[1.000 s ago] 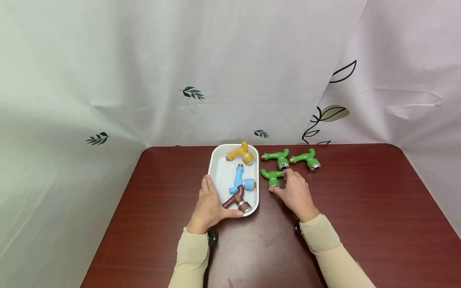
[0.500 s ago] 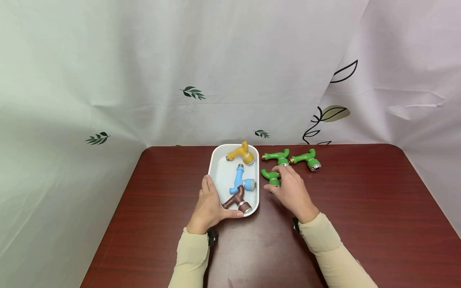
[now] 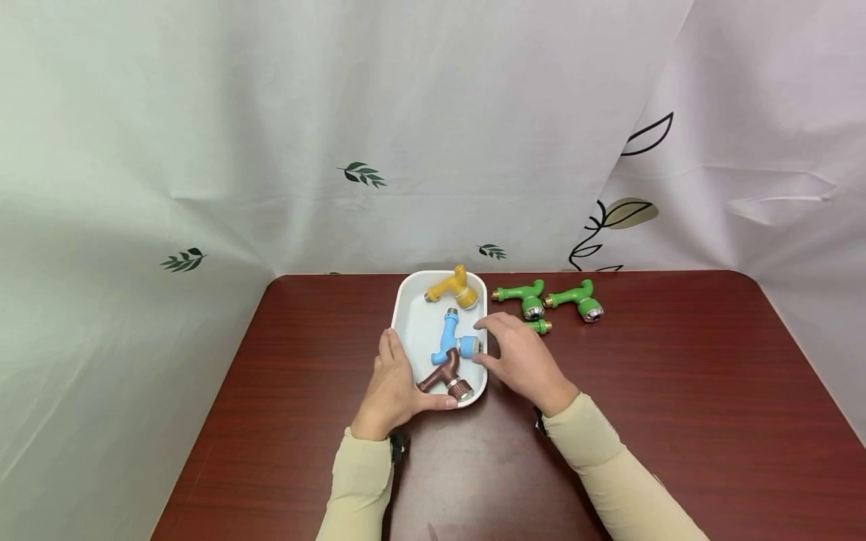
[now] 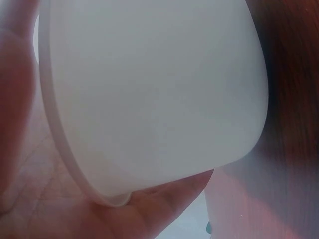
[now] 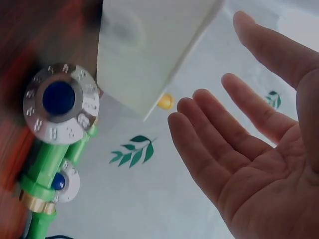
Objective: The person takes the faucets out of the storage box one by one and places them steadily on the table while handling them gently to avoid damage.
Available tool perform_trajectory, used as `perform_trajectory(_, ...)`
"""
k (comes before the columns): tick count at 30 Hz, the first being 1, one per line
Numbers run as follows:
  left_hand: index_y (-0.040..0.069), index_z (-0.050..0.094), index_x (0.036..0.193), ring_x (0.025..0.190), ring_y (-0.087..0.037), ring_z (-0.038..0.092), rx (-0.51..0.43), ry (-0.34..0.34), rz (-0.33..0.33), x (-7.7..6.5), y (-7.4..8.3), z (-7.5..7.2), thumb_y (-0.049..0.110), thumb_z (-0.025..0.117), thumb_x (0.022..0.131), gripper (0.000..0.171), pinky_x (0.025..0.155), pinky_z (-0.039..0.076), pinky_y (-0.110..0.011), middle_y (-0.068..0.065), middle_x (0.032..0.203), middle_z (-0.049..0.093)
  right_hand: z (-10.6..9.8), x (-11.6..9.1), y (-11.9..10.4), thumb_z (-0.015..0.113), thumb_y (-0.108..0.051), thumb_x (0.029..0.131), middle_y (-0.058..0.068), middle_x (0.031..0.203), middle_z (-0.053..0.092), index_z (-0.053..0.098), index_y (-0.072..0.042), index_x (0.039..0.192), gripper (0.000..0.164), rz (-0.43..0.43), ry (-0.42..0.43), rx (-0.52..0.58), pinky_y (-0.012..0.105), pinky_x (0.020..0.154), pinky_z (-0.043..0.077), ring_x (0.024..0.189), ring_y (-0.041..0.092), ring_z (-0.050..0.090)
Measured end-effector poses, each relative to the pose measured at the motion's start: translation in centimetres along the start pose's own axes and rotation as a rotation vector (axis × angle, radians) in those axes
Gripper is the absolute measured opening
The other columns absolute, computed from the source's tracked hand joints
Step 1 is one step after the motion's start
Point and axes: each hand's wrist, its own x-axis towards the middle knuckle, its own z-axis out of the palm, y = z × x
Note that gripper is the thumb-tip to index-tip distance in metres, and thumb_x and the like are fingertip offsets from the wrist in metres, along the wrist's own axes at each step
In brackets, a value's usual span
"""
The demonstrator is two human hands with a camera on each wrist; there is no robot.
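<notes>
In the head view, my left hand [image 3: 389, 387] holds the near left corner of a white tray [image 3: 413, 315], thumb along the near rim and fingers along the left side. Inside lie a yellow tap [image 3: 455, 287], a blue tap [image 3: 448, 338] and a brown tap [image 3: 448, 377]. My right hand [image 3: 524, 359], holding nothing, has its fingertips over the tray's right rim beside the blue tap's knob. The right wrist view shows its fingers [image 5: 209, 149] spread. Mostly hidden behind that hand is a green tap [image 3: 541, 327].
Two more green taps, one nearer the tray [image 3: 521, 294] and one farther right [image 3: 578, 298], lie toward the back edge of the dark red table [image 3: 676, 391]. Behind it hangs a pale curtain [image 3: 433, 150] with leaf prints.
My right hand has let go of the nearest green tap and moved left to the tray's right rim. The left hand and the tray have stayed in place.
</notes>
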Motion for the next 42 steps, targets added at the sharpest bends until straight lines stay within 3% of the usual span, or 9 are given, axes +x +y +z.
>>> perform_trajectory(10, -0.019, 0.003, 0.152, 0.139, -0.055, 0.028, 0.007, 0.0, 0.006, 0.1, 0.1, 0.0, 0.057, 0.096, 0.052, 0.156, 0.109, 0.037, -0.055, -0.037, 0.158, 0.009, 1.2, 1.1, -0.7, 0.09, -0.019, 0.076, 0.012, 0.116, 0.067, 0.07, -0.002, 0.118, 0.05, -0.101, -0.074, -0.119, 0.043, 0.089, 0.053, 0.105, 0.028, 0.064)
perform_trajectory(16, -0.018, 0.002, 0.152, 0.138, -0.056, 0.028, 0.004, 0.001, 0.005, 0.1, 0.2, -0.1, 0.057, 0.096, 0.053, 0.156, 0.109, 0.037, -0.056, -0.036, 0.158, 0.008, 1.6, 1.7, -0.9, 0.09, -0.019, 0.076, 0.013, 0.117, 0.068, 0.07, -0.002, 0.121, 0.052, -0.132, -0.102, -0.171, 0.045, 0.093, 0.052, 0.108, 0.029, 0.064)
perform_trajectory(30, -0.018, 0.001, 0.152, 0.138, -0.056, 0.029, -0.013, 0.003, 0.012, -0.1, 0.0, 0.1, 0.057, 0.096, 0.053, 0.156, 0.109, 0.037, -0.055, -0.035, 0.159, 0.008, 2.9, 2.7, -1.1, 0.086, -0.013, 0.079, 0.016, 0.12, 0.068, 0.067, 0.0, 0.125, 0.052, -0.08, -0.262, -0.247, 0.055, 0.097, 0.047, 0.112, 0.034, 0.063)
perform_trajectory(42, -0.019, 0.002, 0.151, 0.138, -0.057, 0.028, -0.004, 0.024, 0.034, -0.1, -0.2, 0.2, 0.057, 0.096, 0.052, 0.156, 0.11, 0.036, -0.056, -0.037, 0.157, 0.009, 3.7, 3.0, -1.1, 0.08, -0.003, 0.079, 0.02, 0.113, 0.07, 0.067, 0.006, 0.121, 0.044, -0.086, -0.258, -0.239, 0.046, 0.089, 0.053, 0.103, 0.035, 0.065)
